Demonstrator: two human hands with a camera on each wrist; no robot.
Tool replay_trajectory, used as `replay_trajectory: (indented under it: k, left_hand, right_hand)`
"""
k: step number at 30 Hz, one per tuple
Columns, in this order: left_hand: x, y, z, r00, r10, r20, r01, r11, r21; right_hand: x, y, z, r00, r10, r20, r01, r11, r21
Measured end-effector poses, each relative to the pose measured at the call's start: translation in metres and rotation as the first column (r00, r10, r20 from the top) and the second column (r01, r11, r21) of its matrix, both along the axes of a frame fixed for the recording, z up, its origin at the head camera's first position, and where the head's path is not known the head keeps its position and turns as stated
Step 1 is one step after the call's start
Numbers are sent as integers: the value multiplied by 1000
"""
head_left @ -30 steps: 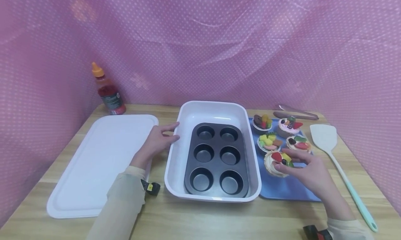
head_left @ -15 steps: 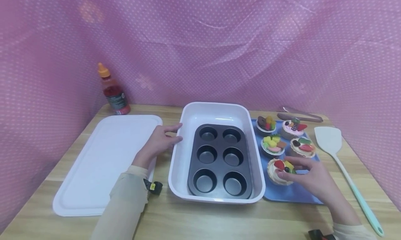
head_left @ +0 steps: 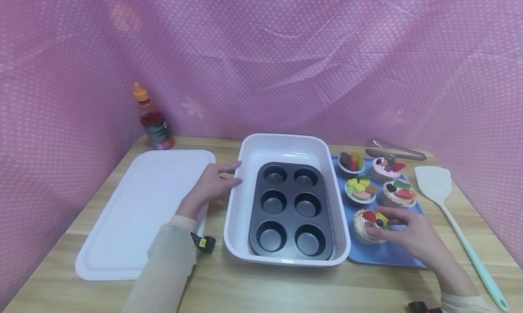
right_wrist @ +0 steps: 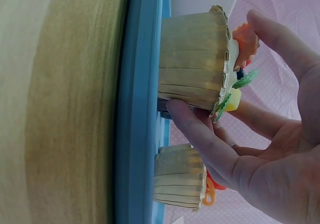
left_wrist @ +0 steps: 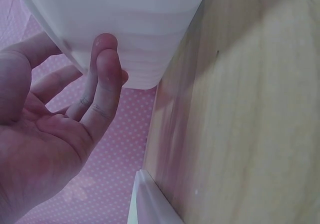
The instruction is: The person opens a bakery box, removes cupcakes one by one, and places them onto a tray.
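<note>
A white rectangular tub (head_left: 232,222) stands in the middle of the table and holds a dark muffin tin (head_left: 291,208). My left hand (head_left: 208,186) holds the tub's left rim, with thumb and a finger over the edge; the left wrist view shows other fingertips (left_wrist: 109,66) against the outer wall. My right hand (head_left: 412,233) grips a fruit-topped cupcake (head_left: 363,233), whose pleated cup stands upright on the blue tray (head_left: 367,254). In the right wrist view its thumb is at the fruit topping and another finger beside the cup. Several other cupcakes (head_left: 359,190) sit farther back on that tray.
A white board or lid (head_left: 143,213) lies at the left. A sauce bottle (head_left: 155,122) with an orange cap stands in the back left corner. Metal tongs (head_left: 394,151) lie at the back right, and a long-handled spatula (head_left: 435,186) lies right of the blue tray. Pink cloth (head_left: 265,67) hangs behind.
My right hand has lowered the cupcake toward the front of the blue tray. The left hand keeps its place on the tub. The whole head view has shifted slightly.
</note>
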State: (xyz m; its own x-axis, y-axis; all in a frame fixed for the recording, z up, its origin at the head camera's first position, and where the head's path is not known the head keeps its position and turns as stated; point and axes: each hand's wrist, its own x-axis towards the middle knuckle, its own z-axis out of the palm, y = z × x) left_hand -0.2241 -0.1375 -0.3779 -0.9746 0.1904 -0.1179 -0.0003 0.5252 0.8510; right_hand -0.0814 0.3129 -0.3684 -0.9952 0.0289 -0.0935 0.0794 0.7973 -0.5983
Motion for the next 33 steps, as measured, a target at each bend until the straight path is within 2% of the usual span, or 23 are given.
replay_trajectory:
  k: [7, 23, 27, 30, 33]
  left_hand:
    - [0, 3, 1, 1000, -4, 9, 4, 1000, 0]
    - [0, 9, 2, 1000, -9, 2, 9, 1000, -25]
    - [2, 12, 3, 999, -33, -13, 32, 999, -39]
    - [3, 14, 4, 998, -48, -35, 46, 997, -68]
    - [4, 15, 7, 997, -42, -71, 34, 994, -104]
  right_hand:
    - [0, 2, 0, 1000, 3, 17, -4, 1000, 13]
    - [0, 8, -1, 999, 43, -32, -43, 999, 10]
    - [0, 11, 5, 998, 45, -31, -45, 999, 15]
    - [1, 14, 14, 996, 46, -82, -43, 998, 37]
    - [2, 16, 25, 989, 46, -143, -37, 997, 70]
